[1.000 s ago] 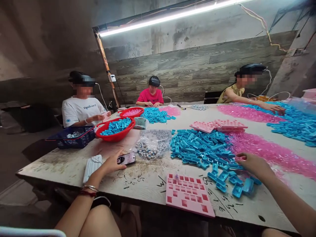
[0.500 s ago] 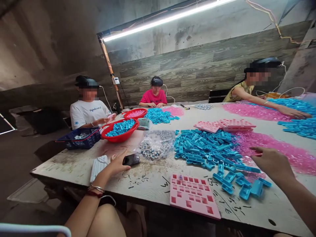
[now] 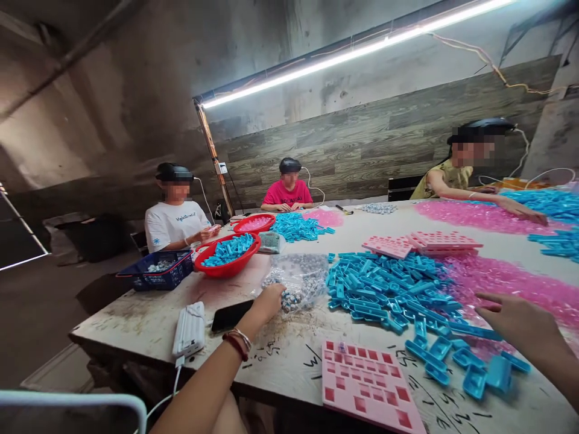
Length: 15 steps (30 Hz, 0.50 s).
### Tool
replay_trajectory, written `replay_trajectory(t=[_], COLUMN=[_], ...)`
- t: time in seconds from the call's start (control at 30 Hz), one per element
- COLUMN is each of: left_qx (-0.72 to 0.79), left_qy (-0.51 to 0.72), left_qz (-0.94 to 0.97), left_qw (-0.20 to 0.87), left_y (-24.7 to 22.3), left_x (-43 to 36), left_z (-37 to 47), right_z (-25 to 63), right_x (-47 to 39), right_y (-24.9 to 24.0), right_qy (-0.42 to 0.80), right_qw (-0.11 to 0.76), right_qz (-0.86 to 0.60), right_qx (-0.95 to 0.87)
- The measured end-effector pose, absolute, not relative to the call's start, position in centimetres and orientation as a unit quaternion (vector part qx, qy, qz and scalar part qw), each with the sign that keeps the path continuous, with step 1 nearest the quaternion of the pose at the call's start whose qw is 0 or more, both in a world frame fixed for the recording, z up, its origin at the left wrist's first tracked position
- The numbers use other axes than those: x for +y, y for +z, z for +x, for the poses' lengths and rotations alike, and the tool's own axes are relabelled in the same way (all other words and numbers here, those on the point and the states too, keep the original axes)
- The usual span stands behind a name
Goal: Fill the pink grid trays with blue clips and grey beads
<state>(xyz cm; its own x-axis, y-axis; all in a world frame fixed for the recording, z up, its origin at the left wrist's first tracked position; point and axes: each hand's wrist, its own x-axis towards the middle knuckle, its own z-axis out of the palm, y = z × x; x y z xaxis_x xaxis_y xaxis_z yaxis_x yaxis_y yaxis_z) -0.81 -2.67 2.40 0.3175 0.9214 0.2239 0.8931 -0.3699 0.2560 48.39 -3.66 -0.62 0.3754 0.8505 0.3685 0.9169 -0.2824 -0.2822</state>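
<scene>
My left hand (image 3: 270, 300) is at the near left edge of a clear plastic bag (image 3: 302, 274) of small white, grey and blue pieces. Its fingers are curled together against the bag, and their tips are hidden. Beneath that wrist lies a black phone (image 3: 231, 316). My right hand (image 3: 520, 325), fingers apart and holding nothing, hovers by a spread of clear pink plastic pieces (image 3: 511, 278). Left of it is a pile of blue plastic pieces (image 3: 389, 286). A pink tray with square recesses (image 3: 368, 380) lies at the table's near edge, one small piece in its top row.
A white power bank (image 3: 189, 330) with a cable lies on the left. Beyond are a blue basket (image 3: 156, 277), red bowls (image 3: 228, 265) and stacked pink trays (image 3: 446, 241). Three co-workers sit around the table; one person's hand (image 3: 527, 210) reaches over pink pieces at far right.
My left hand has moved right from the phone to the bag, leaving the phone flat on the table. My right hand stays over the pink pieces. The view has tilted up slightly.
</scene>
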Motion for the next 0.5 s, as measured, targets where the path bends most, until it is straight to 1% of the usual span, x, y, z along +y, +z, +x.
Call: replay_trajectory(t=[0.27,0.5], left_qx=[0.572,0.566], left_qy=[0.168,0.185], left_qz=[0.802,0.803], left_qw=[0.030,0.040], left_y=[0.4,0.4], left_x=[-1.3,-1.3], left_z=[-1.0,-1.4], right_z=[50.0,50.3], right_x=[-3.5,-3.5], right_y=[-2.1,-2.3], right_qy=[-0.016,-0.030], right_qw=[0.201,0.205], right_qz=[-0.810,-0.808], right_qx=[-0.550,-0.551])
